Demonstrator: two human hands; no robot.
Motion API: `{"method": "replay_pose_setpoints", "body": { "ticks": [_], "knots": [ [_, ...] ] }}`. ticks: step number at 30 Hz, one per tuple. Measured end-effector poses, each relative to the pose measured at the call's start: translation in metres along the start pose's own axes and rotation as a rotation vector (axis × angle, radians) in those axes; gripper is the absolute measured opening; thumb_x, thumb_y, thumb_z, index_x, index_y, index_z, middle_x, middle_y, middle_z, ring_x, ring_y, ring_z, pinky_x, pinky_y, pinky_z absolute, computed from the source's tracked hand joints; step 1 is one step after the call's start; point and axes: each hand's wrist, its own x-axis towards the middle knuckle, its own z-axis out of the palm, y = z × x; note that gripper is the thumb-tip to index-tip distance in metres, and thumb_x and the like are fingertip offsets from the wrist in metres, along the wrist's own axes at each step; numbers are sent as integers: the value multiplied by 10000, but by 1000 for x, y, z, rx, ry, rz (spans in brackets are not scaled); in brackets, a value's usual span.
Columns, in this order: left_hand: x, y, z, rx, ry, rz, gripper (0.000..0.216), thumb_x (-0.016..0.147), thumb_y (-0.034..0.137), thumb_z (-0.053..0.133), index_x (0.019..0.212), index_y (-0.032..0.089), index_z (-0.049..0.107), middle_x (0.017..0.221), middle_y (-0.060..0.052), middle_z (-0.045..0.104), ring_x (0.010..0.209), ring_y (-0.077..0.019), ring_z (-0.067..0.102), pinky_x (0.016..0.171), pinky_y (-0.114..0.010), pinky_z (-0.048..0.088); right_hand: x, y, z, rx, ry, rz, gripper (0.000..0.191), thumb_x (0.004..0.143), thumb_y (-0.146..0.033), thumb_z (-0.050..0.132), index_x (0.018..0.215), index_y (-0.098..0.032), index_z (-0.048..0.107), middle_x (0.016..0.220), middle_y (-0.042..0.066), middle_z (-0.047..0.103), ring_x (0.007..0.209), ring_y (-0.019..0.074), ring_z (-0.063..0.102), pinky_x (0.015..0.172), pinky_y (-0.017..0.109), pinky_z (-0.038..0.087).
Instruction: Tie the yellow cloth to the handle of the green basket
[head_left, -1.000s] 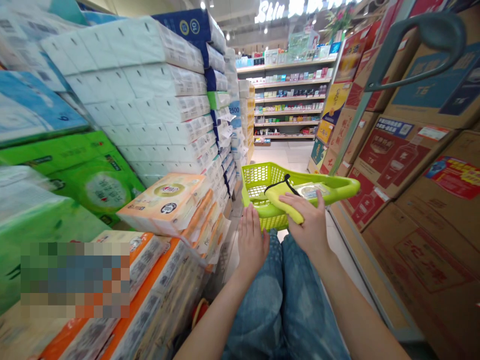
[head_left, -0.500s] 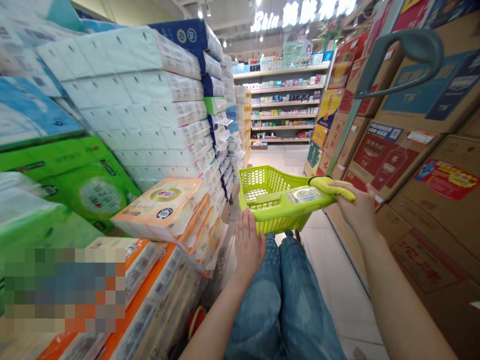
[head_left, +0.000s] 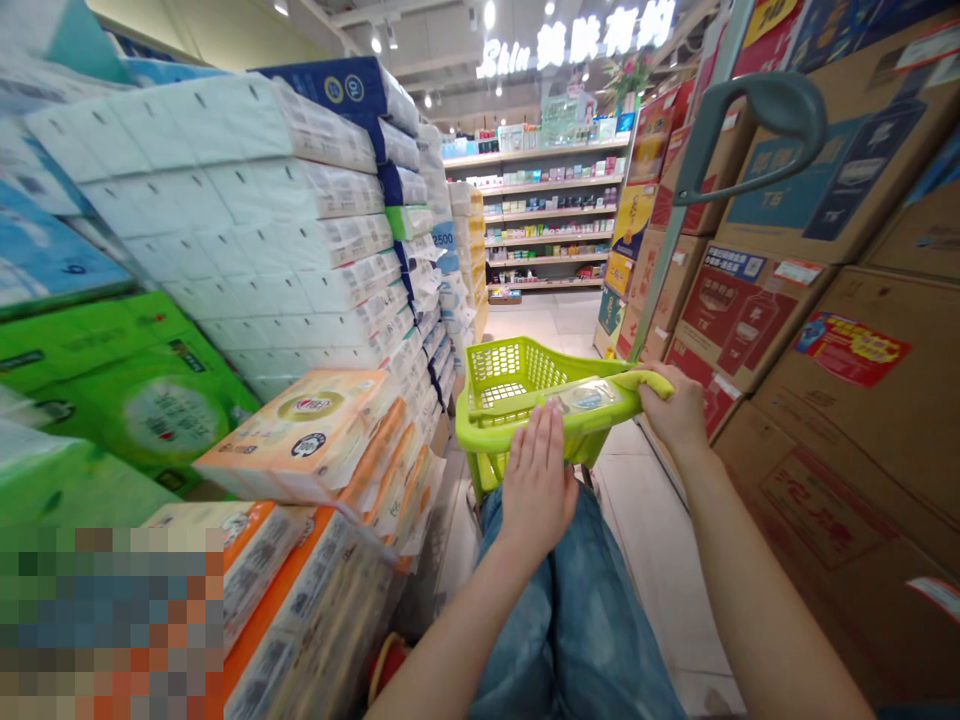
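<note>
A lime-green shopping basket (head_left: 502, 375) stands in front of my knees in a shop aisle. My left hand (head_left: 536, 485) lies flat against its near rim, fingers stretched out and together. My right hand (head_left: 675, 410) is closed on a yellow cloth (head_left: 649, 380) pressed to the basket's right corner. A flat packet (head_left: 589, 397) lies on the near rim between the two hands. My legs in blue jeans (head_left: 577, 610) are below.
Stacked tissue and paper packs (head_left: 300, 250) wall the left side. Cardboard cartons (head_left: 825, 330) are piled on the right, with a grey trolley handle (head_left: 757, 115) leaning on them. The tiled aisle (head_left: 555, 315) runs to far shelves (head_left: 555, 210).
My right hand slid the yellow cloth from the middle of the basket rim out to its right corner. My left hand moved up from beside my knee onto the basket's near rim.
</note>
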Motion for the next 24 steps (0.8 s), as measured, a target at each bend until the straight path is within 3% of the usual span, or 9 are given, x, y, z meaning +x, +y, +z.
{"method": "replay_pose_setpoints", "body": {
  "ticks": [5, 12, 15, 18, 21, 24],
  "knots": [
    [-5, -5, 19, 51, 79, -86, 651, 895, 151, 448, 1523, 73, 294, 1551, -123, 423, 1473, -241, 318, 1210, -408, 242, -11, -16, -1, 0, -6, -17, 205, 727, -204, 531, 856, -222, 690, 853, 59, 731, 801, 249, 667, 753, 367, 521],
    [-23, -31, 7, -9, 120, -132, 658, 887, 142, 470, 1515, 72, 284, 1514, -164, 460, 1453, -262, 344, 1192, -457, 281, -52, -57, -4, 25, 70, -125, 257, 796, -174, 518, 995, -236, 667, 994, 65, 724, 986, 263, 655, 932, 434, 506],
    [-25, -36, 5, -32, 110, -117, 680, 889, 132, 455, 1532, 81, 244, 1527, -163, 443, 1462, -263, 328, 1193, -462, 284, -82, -70, 5, 27, 200, -79, 351, 872, -184, 472, 1177, -245, 633, 1163, 87, 704, 1186, 278, 613, 1119, 542, 376],
    [-24, -32, 4, -40, 97, -95, 705, 895, 136, 443, 1553, 93, 194, 1536, -163, 431, 1464, -265, 328, 1187, -468, 300, -119, -88, 29, 31, 299, 23, 511, 928, -178, 400, 1429, -235, 480, 1420, 127, 568, 1420, 316, 411, 1171, 671, 218],
    [-21, -27, 5, -11, 83, -87, 712, 902, 133, 433, 1560, 82, 165, 1535, -170, 431, 1462, -258, 336, 1178, -463, 324, -152, -106, 58, 30, 227, -9, 668, 930, -143, 364, 1573, -252, 220, 1582, 112, 362, 1504, 298, 230, 1165, 661, 259],
    [-21, -26, 10, 45, 91, -66, 668, 924, 108, 396, 1556, 69, 183, 1518, -172, 456, 1452, -239, 360, 1157, -428, 366, -169, -105, 69, -19, 34, -231, 749, 892, -73, 354, 1584, -284, 158, 1538, 74, 447, 1467, 247, 333, 1187, 552, 310]
  ]
}}
